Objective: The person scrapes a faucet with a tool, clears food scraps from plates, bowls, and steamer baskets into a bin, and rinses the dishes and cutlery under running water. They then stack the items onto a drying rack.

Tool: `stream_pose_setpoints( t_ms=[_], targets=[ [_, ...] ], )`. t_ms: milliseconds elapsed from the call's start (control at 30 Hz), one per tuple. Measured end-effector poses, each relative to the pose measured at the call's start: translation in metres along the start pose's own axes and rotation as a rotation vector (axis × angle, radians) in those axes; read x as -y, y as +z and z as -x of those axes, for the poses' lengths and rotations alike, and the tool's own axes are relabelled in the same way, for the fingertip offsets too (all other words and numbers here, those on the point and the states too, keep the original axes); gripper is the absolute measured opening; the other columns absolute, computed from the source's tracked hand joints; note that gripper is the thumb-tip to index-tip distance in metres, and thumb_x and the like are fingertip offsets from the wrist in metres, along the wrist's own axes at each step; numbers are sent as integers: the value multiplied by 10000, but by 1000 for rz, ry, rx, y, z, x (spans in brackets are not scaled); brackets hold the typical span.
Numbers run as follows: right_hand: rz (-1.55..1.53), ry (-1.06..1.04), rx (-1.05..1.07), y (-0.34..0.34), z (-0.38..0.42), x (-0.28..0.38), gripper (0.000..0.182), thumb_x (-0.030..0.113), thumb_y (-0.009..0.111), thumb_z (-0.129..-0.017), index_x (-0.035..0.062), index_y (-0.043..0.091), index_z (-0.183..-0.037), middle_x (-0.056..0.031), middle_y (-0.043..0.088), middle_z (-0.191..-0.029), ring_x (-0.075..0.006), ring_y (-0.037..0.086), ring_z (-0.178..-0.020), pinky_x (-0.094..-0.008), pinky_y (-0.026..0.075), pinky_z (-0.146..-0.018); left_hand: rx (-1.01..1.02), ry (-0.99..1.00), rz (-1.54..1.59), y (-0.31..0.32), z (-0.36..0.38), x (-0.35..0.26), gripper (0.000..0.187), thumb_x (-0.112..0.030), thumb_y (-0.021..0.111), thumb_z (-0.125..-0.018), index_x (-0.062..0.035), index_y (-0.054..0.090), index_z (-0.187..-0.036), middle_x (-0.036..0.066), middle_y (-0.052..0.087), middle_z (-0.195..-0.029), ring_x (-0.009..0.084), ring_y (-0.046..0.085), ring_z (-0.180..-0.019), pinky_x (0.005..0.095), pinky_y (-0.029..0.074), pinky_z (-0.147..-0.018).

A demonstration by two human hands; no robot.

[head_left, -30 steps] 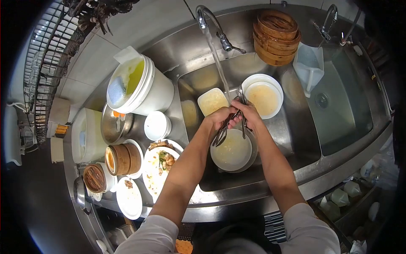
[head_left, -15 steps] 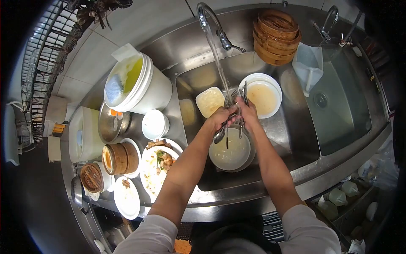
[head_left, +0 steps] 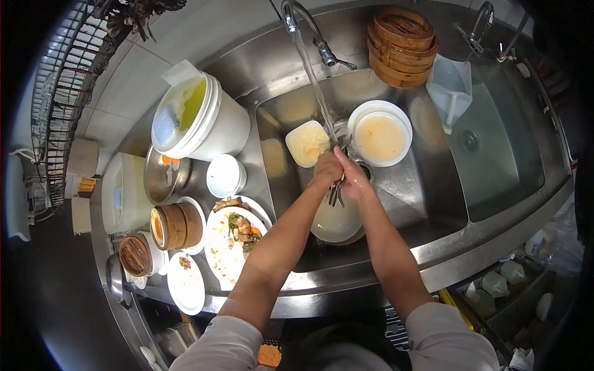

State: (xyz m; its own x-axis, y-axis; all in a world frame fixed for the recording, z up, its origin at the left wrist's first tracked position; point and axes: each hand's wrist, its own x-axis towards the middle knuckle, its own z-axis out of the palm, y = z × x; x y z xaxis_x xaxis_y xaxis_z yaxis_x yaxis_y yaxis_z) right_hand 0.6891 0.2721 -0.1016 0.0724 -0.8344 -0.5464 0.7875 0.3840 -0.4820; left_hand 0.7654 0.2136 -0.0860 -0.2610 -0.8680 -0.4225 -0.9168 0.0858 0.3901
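Under the running tap water (head_left: 315,83), my left hand (head_left: 328,168) is closed round a bundle of metal cutlery (head_left: 337,195). Pressed against the same bundle from the other side is my right hand (head_left: 354,175), its fingers partly straight. Handle ends stick out below the hands, and some metal shows above them; the middle is hidden. Just beneath, a round bowl (head_left: 337,222) of cloudy water stands in the sink, partly covered by my hands. A squarish white bowl (head_left: 306,143) lies to the left, and a white round bowl (head_left: 380,137) with murky liquid to the right.
Stacked bamboo steamers (head_left: 402,46) stand behind the sink (head_left: 433,198). A clear plastic jug (head_left: 448,86) sits by the second basin (head_left: 501,148). On the left counter are a white bucket (head_left: 226,120), plates with food scraps (head_left: 219,263), a small bowl (head_left: 226,175) and more steamers (head_left: 176,227).
My hands have turned and come closer together round the cutlery. A spoon bowl that hung below my left hand no longer shows; several handle ends now point down. The view has shifted slightly.
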Motion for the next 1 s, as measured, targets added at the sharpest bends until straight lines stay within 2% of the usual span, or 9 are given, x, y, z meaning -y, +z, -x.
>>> stream_pose_setpoints(
  t_ms=[300, 433, 533, 567, 667, 700, 867, 933, 1000],
  targets=[
    [-124, -112, -8, -7, -54, -16, 197, 211, 644, -838, 34, 624, -923, -81, 644, -942, -190, 629, -835, -313, 529, -713, 121, 219, 36, -40, 29, 11, 462, -131, 515, -822, 50, 447, -1242, 257, 500, -1205, 422, 393, -1198, 424, 387, -990],
    [-143, -61, -12, -4, -59, -9, 129, 164, 576, -860, 43, 610, -889, -81, 632, -813, -203, 616, -696, -311, 525, -628, -100, 255, 202, -31, 57, 21, 528, -176, 526, -845, 0, 393, -1325, 251, 475, -1198, 450, 461, -1114, 442, 409, -957],
    [-287, -94, 42, 7, -66, 5, 145, 184, 559, -875, 48, 605, -862, -61, 606, -743, -183, 594, -658, -309, 516, -604, -343, 27, 235, -21, 79, 12, 548, -273, 545, -865, -7, 399, -1322, 251, 473, -1201, 452, 491, -1074, 458, 418, -935],
    [-330, -89, -13, 11, -70, 12, 158, 191, 539, -887, 57, 594, -824, -49, 578, -692, -170, 577, -642, -306, 510, -595, -351, -64, 336, -17, 75, 18, 597, -427, 463, -919, 2, 380, -1327, 231, 480, -1212, 383, 500, -1096, 449, 404, -938],
    [-239, -163, -70, 16, -70, 27, 131, 137, 618, -811, 19, 564, -833, -79, 572, -730, -182, 578, -619, -305, 513, -563, -123, -457, 1534, -8, 52, 25, 644, -519, 370, -931, -9, 398, -1323, 188, 489, -1228, 320, 500, -1109, 466, 390, -942],
    [-167, -144, -8, 19, -59, 31, 136, 148, 619, -804, 21, 568, -803, -74, 572, -693, -169, 563, -581, -293, 483, -522, -112, -388, 1711, 16, 29, 39, 690, -571, 321, -927, -11, 398, -1322, 163, 473, -1260, 288, 464, -1150, 485, 359, -967],
    [276, -144, 148, 10, -16, 46, 149, 156, 600, -789, 49, 573, -689, -58, 559, -614, -145, 542, -542, -266, 424, -493, 188, -529, 1414, -17, 9, 41, 736, -612, 393, -885, -63, 324, -1370, 178, 410, -1347, 303, 378, -1246, 602, 275, -974],
    [408, -94, 236, 4, 4, 53, 127, 140, 621, -754, 34, 576, -700, -56, 563, -620, -144, 537, -531, -268, 415, -482, -33, -340, 1573, -37, -16, 35, 760, -668, 466, -829, -88, 359, -1309, 137, 467, -1262, 273, 419, -1200, 532, 301, -959],
    [389, 14, 252, 2, 17, 51, 136, 145, 637, -761, 26, 588, -716, -62, 568, -629, -146, 547, -540, -271, 442, -508, 46, -118, 1719, -60, -51, 31, 520, -464, 489, -918, -58, 450, -1240, 119, 579, -1091, 235, 549, -1061, 424, 405, -915]
  ],
)
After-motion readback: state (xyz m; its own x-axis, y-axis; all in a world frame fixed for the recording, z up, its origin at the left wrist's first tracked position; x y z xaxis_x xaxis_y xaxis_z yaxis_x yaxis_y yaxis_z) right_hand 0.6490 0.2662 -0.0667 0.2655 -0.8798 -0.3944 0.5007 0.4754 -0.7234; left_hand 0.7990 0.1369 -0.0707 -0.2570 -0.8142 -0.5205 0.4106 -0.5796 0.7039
